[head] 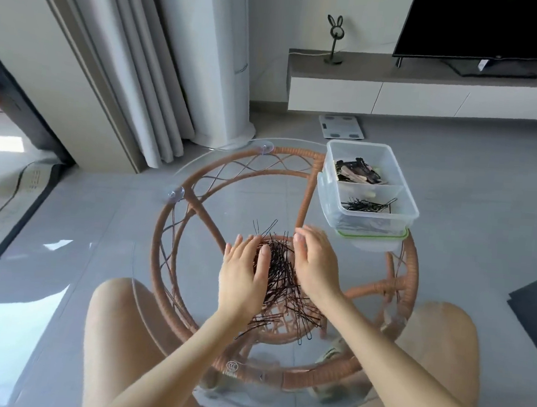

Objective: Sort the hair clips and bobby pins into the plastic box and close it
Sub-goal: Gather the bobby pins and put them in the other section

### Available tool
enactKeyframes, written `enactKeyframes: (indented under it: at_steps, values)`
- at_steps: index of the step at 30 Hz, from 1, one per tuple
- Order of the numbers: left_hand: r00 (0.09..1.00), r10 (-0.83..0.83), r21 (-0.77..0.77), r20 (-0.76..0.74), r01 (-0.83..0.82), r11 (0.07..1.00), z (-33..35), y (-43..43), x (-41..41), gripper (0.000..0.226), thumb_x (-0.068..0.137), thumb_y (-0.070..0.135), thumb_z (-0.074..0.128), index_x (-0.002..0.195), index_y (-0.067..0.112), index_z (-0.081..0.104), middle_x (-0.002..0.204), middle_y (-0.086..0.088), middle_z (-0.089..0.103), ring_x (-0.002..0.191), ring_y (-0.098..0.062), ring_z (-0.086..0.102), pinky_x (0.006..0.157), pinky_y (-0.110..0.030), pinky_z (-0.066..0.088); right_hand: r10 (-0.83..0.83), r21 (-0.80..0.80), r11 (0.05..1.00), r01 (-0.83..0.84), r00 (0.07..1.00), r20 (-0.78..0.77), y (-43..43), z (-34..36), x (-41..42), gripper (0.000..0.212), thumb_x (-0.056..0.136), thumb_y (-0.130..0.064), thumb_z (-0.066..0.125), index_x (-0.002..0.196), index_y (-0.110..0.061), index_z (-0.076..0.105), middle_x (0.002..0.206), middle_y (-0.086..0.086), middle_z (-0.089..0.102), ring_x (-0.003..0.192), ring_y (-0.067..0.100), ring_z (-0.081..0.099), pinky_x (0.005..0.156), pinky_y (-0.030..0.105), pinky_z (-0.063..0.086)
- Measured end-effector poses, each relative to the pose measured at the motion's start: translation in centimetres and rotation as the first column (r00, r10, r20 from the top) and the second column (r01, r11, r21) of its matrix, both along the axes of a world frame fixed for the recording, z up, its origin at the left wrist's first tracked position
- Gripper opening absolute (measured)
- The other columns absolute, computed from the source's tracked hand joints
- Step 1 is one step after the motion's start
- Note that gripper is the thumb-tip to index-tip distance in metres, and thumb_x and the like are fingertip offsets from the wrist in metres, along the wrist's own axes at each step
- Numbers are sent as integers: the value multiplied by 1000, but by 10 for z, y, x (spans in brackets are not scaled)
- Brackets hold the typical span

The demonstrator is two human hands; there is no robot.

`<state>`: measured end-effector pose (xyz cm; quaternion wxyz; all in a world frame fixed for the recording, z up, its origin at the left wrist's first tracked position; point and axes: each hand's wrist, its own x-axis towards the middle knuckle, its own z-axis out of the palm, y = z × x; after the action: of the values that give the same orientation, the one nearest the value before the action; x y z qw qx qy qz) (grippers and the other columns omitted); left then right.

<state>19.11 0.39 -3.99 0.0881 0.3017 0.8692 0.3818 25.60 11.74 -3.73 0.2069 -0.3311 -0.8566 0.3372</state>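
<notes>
— What's in the clear two-compartment plastic box (371,185)?
— Brown and black hair clips (358,172) in the far part, thin black bobby pins (368,205) nearer.
— And the hands?
— Left hand (244,273) and right hand (315,265), fingers spread, flank the loose pin pile (282,281) on the glass tabletop (146,267); grip seemingly none.

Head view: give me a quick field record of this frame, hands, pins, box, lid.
surface: round glass table top on a rattan frame
left hand: open, cupped against the left side of the pin pile
right hand: open, cupped against the pile's right side
bobby pins on table: loose black pile between the hands
plastic box: open, two compartments, at the table's far right edge
far compartment: hair clips
near compartment: a few bobby pins
lid: green-rimmed, under the box
</notes>
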Motion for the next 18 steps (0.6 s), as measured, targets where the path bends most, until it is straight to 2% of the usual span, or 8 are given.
enactKeyframes:
  at_steps: [2,6,7,9,11,13,15,18]
  values:
    - [994,82,98,71,-89,991,2,10,2,44,97,34,27,122,12,55,129,-10,59,132,-28,41,113,-46,27,-37,-125,992,25,994,-99,-14,3,-6,41,94,-30,33,110,-5,62,114,10,64,112,23,55,98,30,37]
    - [977,108,235,183,-150,960,6,15,-7,37,98,32,30,109,12,59,112,-3,64,115,-27,52,105,-46,36,-71,-345,938,-17,968,-241,-19,12,-8,31,98,-20,36,109,-8,62,112,6,66,106,13,58,99,29,42]
    - [985,90,205,145,-119,971,7,13,-14,41,97,36,29,111,12,59,119,-6,63,120,-29,50,107,-47,35,-96,-352,936,-6,957,-273,-16,16,-2,31,98,-21,36,109,-9,62,111,4,66,103,8,59,96,22,43]
    - [999,28,40,36,-30,999,6,11,-34,51,95,45,24,125,17,56,140,-7,49,137,-27,34,117,-44,21,-155,-339,940,45,939,-306,-12,22,15,29,98,-25,36,106,-15,62,102,-5,66,94,-8,56,83,4,39]
    - [997,-70,-99,-36,66,993,5,14,-56,58,91,51,19,134,24,46,151,-3,34,144,-22,19,120,-39,8,-253,-344,929,137,913,-319,-17,22,37,24,97,-29,36,100,-23,59,87,-16,61,79,-17,52,72,0,37]
    - [981,-186,-171,-52,175,970,5,22,-72,62,88,55,15,138,28,40,154,-1,27,146,-21,11,120,-39,3,-316,-342,916,210,902,-292,-32,14,54,19,96,-34,37,100,-27,55,86,-20,57,76,-19,51,69,0,36]
    - [954,-297,-229,-49,278,933,2,31,-78,67,86,55,11,139,26,38,155,0,25,146,-19,8,120,-38,0,-311,-307,925,225,911,-271,-49,0,58,24,93,-42,37,106,-28,52,97,-13,58,88,-12,52,76,4,37]
    - [931,-363,-209,-36,348,914,-1,34,-72,58,94,48,16,137,19,44,151,1,33,145,-14,14,120,-31,3,-358,-301,915,269,885,-297,-62,-10,41,33,88,-47,36,109,-26,50,111,-2,55,99,10,53,86,25,42]
